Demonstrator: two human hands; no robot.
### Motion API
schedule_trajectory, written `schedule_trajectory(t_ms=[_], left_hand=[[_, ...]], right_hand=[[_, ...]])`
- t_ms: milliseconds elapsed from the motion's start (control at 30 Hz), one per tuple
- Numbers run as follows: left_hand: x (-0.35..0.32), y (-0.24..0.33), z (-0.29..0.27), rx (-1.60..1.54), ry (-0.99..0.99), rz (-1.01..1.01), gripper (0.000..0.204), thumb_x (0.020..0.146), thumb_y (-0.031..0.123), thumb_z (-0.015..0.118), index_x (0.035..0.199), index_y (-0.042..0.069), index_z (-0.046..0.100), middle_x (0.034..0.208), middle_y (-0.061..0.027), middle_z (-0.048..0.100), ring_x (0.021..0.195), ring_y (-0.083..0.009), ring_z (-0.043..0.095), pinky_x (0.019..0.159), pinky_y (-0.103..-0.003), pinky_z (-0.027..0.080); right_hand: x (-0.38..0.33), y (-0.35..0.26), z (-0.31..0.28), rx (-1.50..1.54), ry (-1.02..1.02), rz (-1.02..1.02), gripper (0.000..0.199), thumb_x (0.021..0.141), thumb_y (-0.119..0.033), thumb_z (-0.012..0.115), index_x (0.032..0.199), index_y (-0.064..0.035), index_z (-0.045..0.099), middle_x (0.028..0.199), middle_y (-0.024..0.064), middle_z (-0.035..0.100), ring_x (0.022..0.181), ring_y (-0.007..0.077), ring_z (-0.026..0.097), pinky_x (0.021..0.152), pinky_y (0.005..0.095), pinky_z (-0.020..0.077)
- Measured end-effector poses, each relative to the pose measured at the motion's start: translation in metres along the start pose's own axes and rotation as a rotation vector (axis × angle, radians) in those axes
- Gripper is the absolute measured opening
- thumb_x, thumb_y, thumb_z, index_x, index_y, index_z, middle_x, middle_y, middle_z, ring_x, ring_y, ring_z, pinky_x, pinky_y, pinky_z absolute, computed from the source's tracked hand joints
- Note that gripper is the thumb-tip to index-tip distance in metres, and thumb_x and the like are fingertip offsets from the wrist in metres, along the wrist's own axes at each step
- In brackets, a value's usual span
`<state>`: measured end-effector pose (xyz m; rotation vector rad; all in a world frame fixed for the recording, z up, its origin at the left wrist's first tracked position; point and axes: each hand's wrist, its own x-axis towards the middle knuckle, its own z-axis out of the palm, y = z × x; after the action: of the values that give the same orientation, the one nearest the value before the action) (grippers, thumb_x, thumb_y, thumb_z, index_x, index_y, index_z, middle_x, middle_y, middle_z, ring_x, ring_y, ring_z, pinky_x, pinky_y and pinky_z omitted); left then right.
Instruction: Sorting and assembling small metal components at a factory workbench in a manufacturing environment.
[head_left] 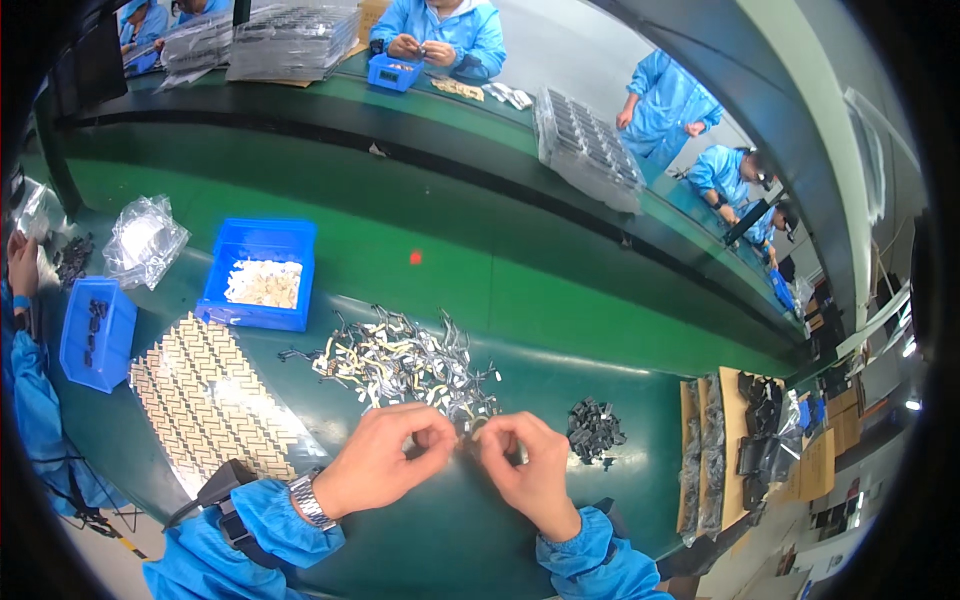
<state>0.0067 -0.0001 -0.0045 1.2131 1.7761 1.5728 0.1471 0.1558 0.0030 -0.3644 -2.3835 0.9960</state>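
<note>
My left hand (385,460) and my right hand (525,470) meet over the near side of the green table, thumbs and forefingers pinched close together. Whatever sits between the fingertips is too small and blurred to name. Just beyond them lies a loose heap of small wired parts (400,358), with black, white and yellowish leads. To the right of my right hand is a pile of small black plastic pieces (595,432). Left of my left hand, a sheet of cream-coloured adhesive pads (212,400) lies flat on the table.
A blue bin (260,235) of cream pieces and a smaller blue bin (97,340) with dark parts stand at left, near a clear plastic bag (146,242). A co-worker's hand (22,265) is at far left. Cardboard trays (735,450) flank the right. Co-workers sit across a raised ledge.
</note>
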Motion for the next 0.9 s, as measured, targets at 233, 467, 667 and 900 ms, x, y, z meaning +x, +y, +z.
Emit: schedule_trajectory(t_ms=[233,467,667,900], left_hand=[[0.001,-0.017,0.012,-0.043,0.253,-0.056,0.016,0.088,0.013,0.075,0.094,-0.002,0.070,0.070,-0.0039,0.064,0.059,-0.0054,0.054,0.054,-0.026,0.045],[0.000,-0.026,0.021,-0.075,0.373,0.149,0.021,0.085,0.014,0.071,0.102,0.001,0.070,0.098,-0.0235,0.071,0.097,-0.0426,0.069,0.083,-0.044,0.055],[-0.003,-0.014,0.008,-0.038,0.348,-0.032,0.014,0.086,0.011,0.069,0.095,0.002,0.070,0.083,-0.0158,0.069,0.074,-0.0337,0.067,0.069,-0.041,0.054],[-0.003,-0.008,0.010,0.116,0.363,0.185,0.007,0.086,0.005,0.074,0.093,0.005,0.072,0.080,-0.0065,0.070,0.065,-0.0180,0.069,0.061,-0.031,0.055]], right_hand=[[0.088,-0.053,0.027,0.016,0.014,-0.272,0.008,0.086,-0.002,0.073,0.093,-0.0011,0.069,0.082,0.0088,0.067,0.070,0.0198,0.066,0.063,0.0326,0.0538],[0.184,-0.082,0.141,-0.182,-0.092,-0.489,0.010,0.085,-0.009,0.072,0.093,-0.0029,0.071,0.088,0.0139,0.069,0.084,0.0318,0.068,0.076,0.0406,0.0548],[0.165,-0.084,0.103,-0.070,0.000,-0.464,0.009,0.089,-0.012,0.071,0.088,-0.0045,0.074,0.085,0.0109,0.069,0.074,0.0285,0.066,0.069,0.0399,0.0537],[0.036,-0.017,-0.006,0.303,-0.103,0.181,0.032,0.102,-0.020,0.062,0.079,0.0014,0.070,0.070,0.0027,0.066,0.063,0.0070,0.058,0.059,0.0231,0.0455]])
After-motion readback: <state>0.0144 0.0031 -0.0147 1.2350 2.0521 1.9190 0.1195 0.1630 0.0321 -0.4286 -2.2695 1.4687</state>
